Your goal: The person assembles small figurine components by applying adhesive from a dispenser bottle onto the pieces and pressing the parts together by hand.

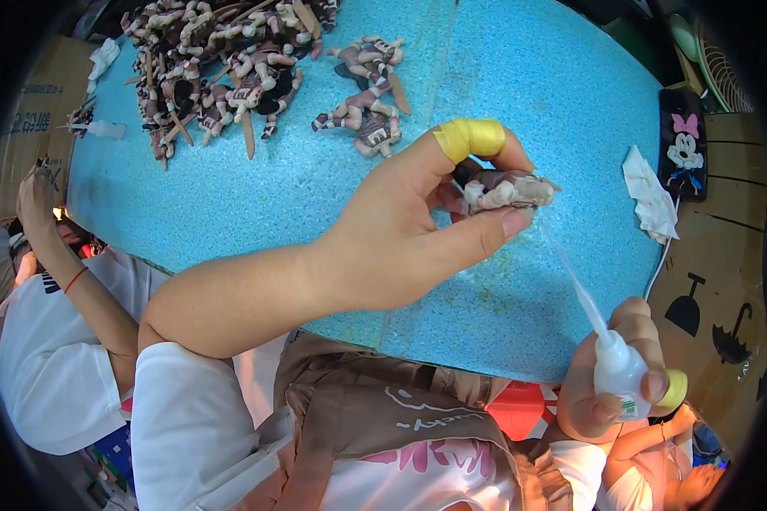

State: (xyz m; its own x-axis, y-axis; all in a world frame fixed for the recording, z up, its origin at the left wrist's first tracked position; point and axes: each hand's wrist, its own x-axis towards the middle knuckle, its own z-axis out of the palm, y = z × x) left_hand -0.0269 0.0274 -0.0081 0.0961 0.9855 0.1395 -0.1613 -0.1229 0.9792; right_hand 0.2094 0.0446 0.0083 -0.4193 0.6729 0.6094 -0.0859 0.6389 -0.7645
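My left hand [439,217] reaches across the blue table and is closed round a small painted figurine [507,191] in brown and pale tones; yellow tape wraps its index finger. Part of the figurine is hidden by my fingers. Low at the right, my right hand [601,387] grips a small white squeeze bottle [620,375] with a long thin clear nozzle. The nozzle tip points up toward the figurine, a little apart from it. Yellow tape also circles a finger of this hand.
A heap of similar figurines [217,64] with brown blade-like parts lies at the far left, with a few loose ones [362,119] beside it. Crumpled tissue [650,196] and a phone [683,145] are at the right edge. Another bottle [102,129] lies left, near another person's arm [68,264].
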